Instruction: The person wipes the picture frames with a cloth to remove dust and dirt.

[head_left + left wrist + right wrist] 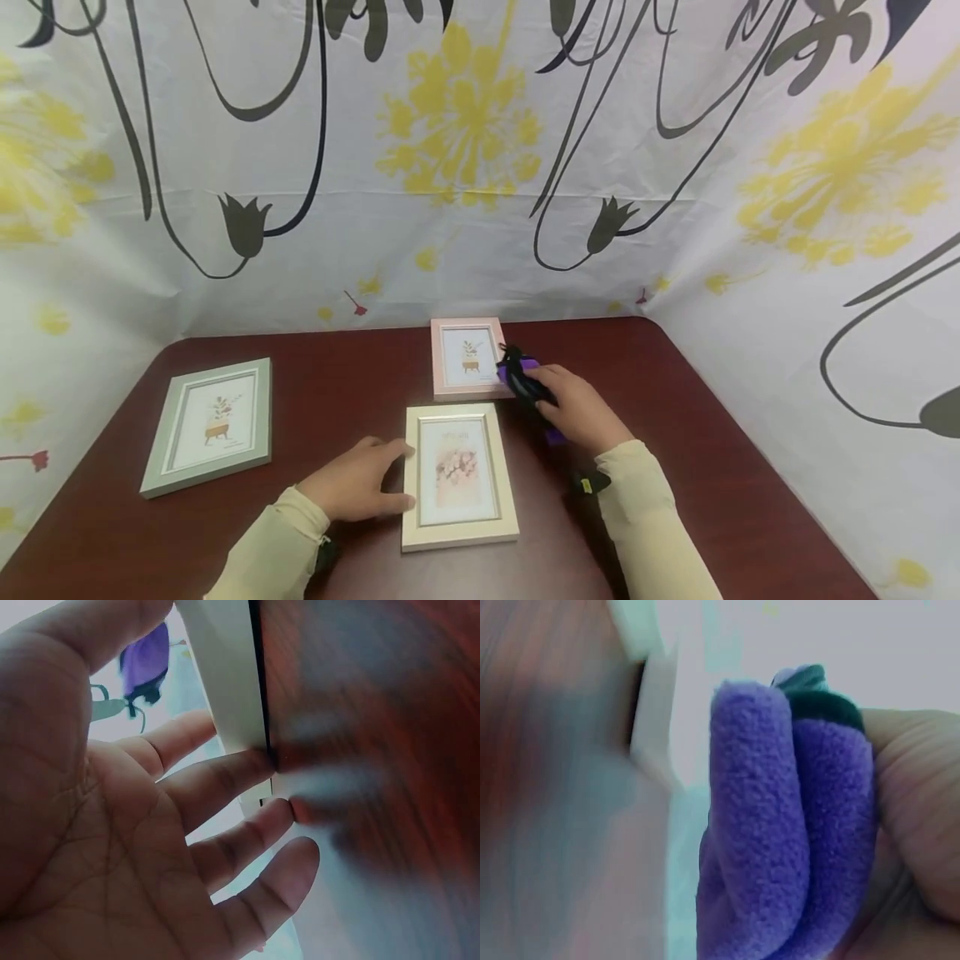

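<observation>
My left hand [358,482] is at the left side of a cream picture frame [416,533] that lies flat and holds a pink flower print. Its thumb and a fingertip touch that frame's edge; in the left wrist view the fingers [225,780] are spread and fairly straight. Held in my right hand [581,408] is a bunched purple cloth [757,817], fluffy, with dark trim. The cloth overlaps the right edge of a pink picture frame [442,390] in the head view; whether it touches, I cannot tell.
A pale green picture frame [262,417] lies on the left of the dark red-brown table [337,375]. Behind and to the sides, a white sheet [315,167] with yellow and grey flower patterns meets the table's edges.
</observation>
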A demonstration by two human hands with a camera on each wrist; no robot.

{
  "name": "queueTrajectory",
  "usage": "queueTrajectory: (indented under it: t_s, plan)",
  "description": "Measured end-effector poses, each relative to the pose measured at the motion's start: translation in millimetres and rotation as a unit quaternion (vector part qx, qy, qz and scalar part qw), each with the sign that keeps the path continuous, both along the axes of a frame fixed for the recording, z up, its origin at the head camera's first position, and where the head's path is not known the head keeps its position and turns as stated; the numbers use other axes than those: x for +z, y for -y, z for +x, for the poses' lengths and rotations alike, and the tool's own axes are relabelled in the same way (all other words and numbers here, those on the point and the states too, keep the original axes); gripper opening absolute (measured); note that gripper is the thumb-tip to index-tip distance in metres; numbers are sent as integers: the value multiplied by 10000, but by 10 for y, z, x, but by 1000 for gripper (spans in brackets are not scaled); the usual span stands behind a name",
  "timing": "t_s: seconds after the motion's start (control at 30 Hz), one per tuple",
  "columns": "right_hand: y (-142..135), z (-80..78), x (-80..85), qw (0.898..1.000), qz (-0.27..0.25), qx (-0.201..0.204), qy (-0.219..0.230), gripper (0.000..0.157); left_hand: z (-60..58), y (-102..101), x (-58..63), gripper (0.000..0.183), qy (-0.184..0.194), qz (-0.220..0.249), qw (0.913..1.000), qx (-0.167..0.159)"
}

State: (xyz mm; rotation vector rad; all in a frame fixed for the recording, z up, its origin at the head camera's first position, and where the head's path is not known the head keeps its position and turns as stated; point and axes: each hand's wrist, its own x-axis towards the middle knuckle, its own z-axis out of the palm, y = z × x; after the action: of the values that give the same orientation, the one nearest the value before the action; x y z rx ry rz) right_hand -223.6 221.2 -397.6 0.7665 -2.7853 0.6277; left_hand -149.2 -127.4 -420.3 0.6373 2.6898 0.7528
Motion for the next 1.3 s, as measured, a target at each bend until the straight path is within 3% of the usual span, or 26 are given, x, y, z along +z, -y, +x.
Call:
queueTrajectory:
  t_s: [0.13, 0.27, 0.4, 0.63, 0.87, 1.13, 1.3]
  plan:
    - [271, 102, 26, 9976, 142, 673, -50, 53, 1, -8, 2, 65, 1, 120, 9999, -122]
    - [474, 175, -65, 9892, 875, 1075, 483, 55, -2, -8, -3, 65, -131, 160, 9997, -143]
    - [568, 215, -122, 9830, 1306, 1007, 808, 55, 6, -3, 12, 65, -284, 196, 9993, -126]
    - [615, 215, -122, 9837, 1370, 856, 795, 56, 26, 13, 58, 69, -159, 173, 9997, 5]
    - [576, 224, -139, 9863, 1370, 554, 739, 54, -18, -46, 13, 74, -135, 118, 9998, -85]
    - [642, 247, -202, 9857, 1391, 824, 482, 52, 14, -9, -16, 71, -261, 17, 9996, 73]
    - [629, 397, -196, 9817, 1536, 1055, 392, 51, 20, 9, -23, 71, -257, -17, 9996, 98]
